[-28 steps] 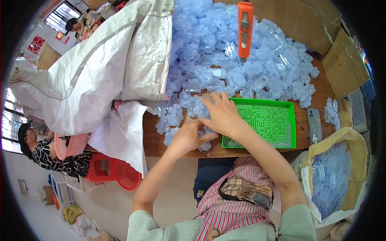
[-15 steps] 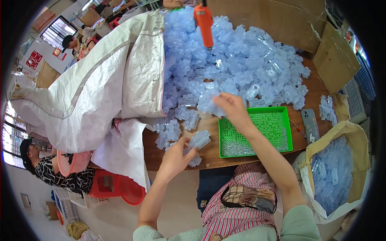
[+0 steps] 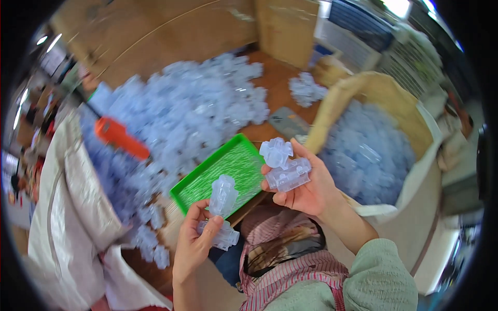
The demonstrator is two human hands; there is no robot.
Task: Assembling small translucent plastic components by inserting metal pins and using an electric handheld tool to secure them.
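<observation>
Pinched between the thumb and fingers of the left hand point(image 3: 193, 243) are two clear plastic pieces: an upper piece point(image 3: 223, 195) held nearly upright and a lower piece point(image 3: 223, 237) tilted beneath it. Two more, a stubby piece point(image 3: 276, 152) and a longer piece point(image 3: 290, 175), are held in the right hand point(image 3: 317, 189), its fingers curled loosely around them. Both pairs are seen over or just beside the green tray point(image 3: 208, 165). Should either grip be loosened, a smooth piece could be dropped into the tray or onto the striped apron point(image 3: 295, 274). The tray's rim might also be knocked if the left hand were lowered. Farther out, a pile of similar pieces point(image 3: 192, 103) is spread behind the tray, overhung by an orange tool point(image 3: 122, 138) that could be bumped by a careless reach. Rightward, the lined sack point(image 3: 394, 85) is placed where its rim could be caught by the right forearm.
</observation>
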